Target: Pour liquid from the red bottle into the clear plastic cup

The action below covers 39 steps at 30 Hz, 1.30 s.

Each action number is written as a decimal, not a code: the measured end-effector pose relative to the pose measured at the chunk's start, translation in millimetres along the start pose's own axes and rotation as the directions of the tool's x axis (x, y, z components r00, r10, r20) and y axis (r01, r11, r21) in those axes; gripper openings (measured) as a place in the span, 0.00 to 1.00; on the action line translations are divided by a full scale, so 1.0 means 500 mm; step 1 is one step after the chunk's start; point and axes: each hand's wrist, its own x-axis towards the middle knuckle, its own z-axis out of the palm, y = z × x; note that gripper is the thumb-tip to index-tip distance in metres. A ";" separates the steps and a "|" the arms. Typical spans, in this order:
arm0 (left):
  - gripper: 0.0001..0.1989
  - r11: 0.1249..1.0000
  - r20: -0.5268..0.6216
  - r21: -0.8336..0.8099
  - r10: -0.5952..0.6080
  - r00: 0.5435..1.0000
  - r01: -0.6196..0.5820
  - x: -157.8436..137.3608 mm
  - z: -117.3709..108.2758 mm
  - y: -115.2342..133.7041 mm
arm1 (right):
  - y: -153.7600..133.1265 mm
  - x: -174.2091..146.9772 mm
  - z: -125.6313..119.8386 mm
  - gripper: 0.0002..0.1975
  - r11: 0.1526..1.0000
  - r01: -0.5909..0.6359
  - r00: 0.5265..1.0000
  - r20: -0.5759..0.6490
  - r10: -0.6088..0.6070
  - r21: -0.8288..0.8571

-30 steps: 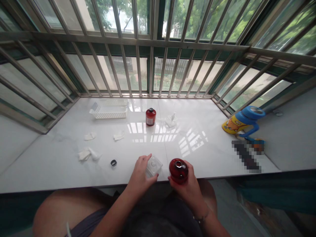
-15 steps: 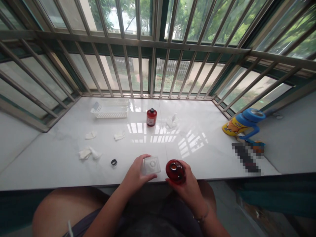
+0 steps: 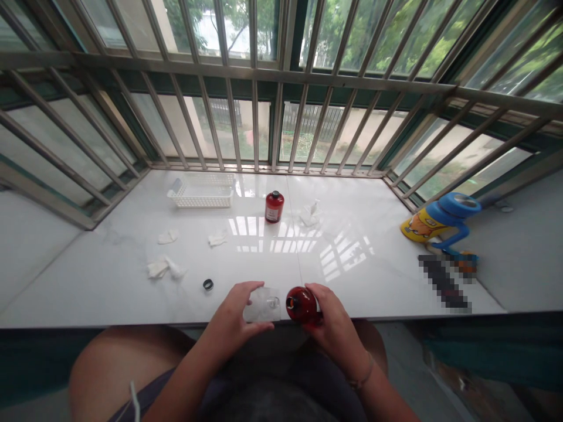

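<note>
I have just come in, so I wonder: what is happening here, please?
At the near edge of a white counter, a person's left hand holds a clear square container. The right hand holds an open red bottle, its mouth tilted toward the container. A gap shows between the two, and no flowing liquid can be seen. A second red bottle, with a dark cap, stands farther back.
</note>
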 end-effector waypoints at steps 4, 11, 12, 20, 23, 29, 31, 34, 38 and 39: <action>0.38 1.000 0.017 0.000 0.024 1.000 -0.024 -0.002 0.009 -0.011 | -0.010 0.011 0.000 0.42 0.998 0.043 0.996 0.085 -0.039 -0.047; 0.39 0.999 0.013 0.014 0.037 0.999 -0.037 -0.003 0.008 -0.011 | -0.026 0.047 -0.028 0.43 0.986 0.093 0.982 0.173 -0.069 -0.138; 0.39 0.999 0.011 0.007 0.035 0.999 -0.035 -0.002 0.008 -0.010 | -0.028 0.053 -0.033 0.42 0.984 0.100 0.981 0.179 -0.073 -0.149; 0.40 0.999 -0.034 -0.040 -0.001 0.999 0.000 0.005 0.010 -0.005 | -0.048 0.101 -0.072 0.40 0.963 0.170 0.970 0.209 -0.125 -0.210; 0.40 0.998 -0.040 -0.053 -0.040 0.998 0.038 0.006 0.010 -0.003 | -0.057 0.117 -0.085 0.41 0.951 0.196 0.962 0.233 -0.140 -0.237; 0.39 0.993 -0.040 -0.097 -0.069 0.997 0.065 0.005 0.016 -0.011 | -0.072 0.141 -0.106 0.43 0.923 0.248 0.945 0.281 -0.165 -0.294; 0.40 0.991 -0.037 -0.120 -0.072 0.997 0.067 0.004 0.019 -0.014 | -0.075 0.147 -0.110 0.42 0.915 0.262 0.941 0.291 -0.172 -0.306; 0.40 0.984 -0.032 -0.163 -0.080 0.996 0.074 0.004 0.022 -0.015 | -0.080 0.154 -0.115 0.41 0.909 0.273 0.939 0.292 -0.181 -0.315; 0.40 0.974 -0.031 -0.201 -0.108 0.994 0.099 0.004 0.024 -0.013 | -0.088 0.163 -0.121 0.40 0.899 0.288 0.936 0.295 -0.192 -0.329; 0.40 0.973 -0.032 -0.208 -0.114 0.993 0.104 0.004 0.025 -0.012 | -0.090 0.164 -0.123 0.40 0.895 0.295 0.935 0.297 -0.196 -0.335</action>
